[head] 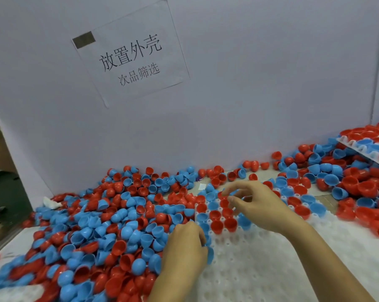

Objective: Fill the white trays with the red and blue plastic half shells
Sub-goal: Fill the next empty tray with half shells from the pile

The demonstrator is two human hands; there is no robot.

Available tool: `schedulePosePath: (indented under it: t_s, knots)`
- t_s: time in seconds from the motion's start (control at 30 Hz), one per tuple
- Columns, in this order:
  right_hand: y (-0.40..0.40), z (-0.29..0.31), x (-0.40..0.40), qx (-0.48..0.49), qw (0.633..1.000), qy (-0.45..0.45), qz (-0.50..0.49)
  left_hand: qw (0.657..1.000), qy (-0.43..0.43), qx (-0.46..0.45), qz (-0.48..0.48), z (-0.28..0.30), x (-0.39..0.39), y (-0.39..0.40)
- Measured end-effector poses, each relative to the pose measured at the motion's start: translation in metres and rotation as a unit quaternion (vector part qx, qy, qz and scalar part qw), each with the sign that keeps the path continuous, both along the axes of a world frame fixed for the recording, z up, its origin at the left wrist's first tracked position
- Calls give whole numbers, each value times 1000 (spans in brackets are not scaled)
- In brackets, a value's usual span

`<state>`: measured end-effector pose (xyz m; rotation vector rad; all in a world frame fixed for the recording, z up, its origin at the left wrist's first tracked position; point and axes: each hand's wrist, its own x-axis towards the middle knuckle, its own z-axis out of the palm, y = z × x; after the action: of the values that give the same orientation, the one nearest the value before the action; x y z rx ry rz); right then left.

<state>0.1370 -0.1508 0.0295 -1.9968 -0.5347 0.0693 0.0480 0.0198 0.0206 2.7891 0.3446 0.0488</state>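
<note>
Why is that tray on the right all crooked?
The filled white tray at the far right rests tilted on a heap of loose half shells, not flat on the table. A crumpled white scrap also lies among the shells at left.

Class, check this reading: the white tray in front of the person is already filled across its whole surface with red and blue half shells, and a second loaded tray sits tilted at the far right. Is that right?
Not quite. The head view shows the white tray filled only along its far rows, where red and blue half shells sit; its near part holds none. The second loaded tray does sit tilted at far right.
</note>
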Motion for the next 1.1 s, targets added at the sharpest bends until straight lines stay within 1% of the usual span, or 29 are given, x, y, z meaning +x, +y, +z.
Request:
schedulePosePath:
  t_s: [0.1,0.23,0.33,0.43,0.5,0.6,0.67,0.73,0.87,0.97,1.03,1.1]
  knots:
    - [-1,-1,1,-5,1000,5,-3,999,26,46,-12,-4,0,-1]
    - [-1,-2,1,-13,1000,6,-7,997,27,60,-44,-9,0,2]
    - [0,-1,1,-17,1000,5,-8,997,14,62,-47,-7,0,1]
    - [0,-3,1,-20,1000,6,-8,996,12,56,-61,-6,2,3]
    - [-1,-4,1,-20,1000,7,-9,997,5,36,-71,-1,4,8]
    - [-2,-5,3,-12,1000,12,-12,997,-27,6,-79,13,18,22]
    - [-4,-5,4,-1,1000,18,-13,996,-50,-11,-67,22,37,33]
    - [-7,-4,5,12,1000,21,-14,998,-55,0,-41,28,64,42]
    - [-14,-4,7,38,999,17,-20,997,19,56,40,25,129,57]
    - [-20,-6,9,47,998,14,-29,991,61,71,97,18,178,69]
    - [-23,-6,12,55,998,10,-34,986,93,79,116,11,205,72]
    - [-24,-7,14,62,997,9,-34,979,126,106,122,1,226,71]
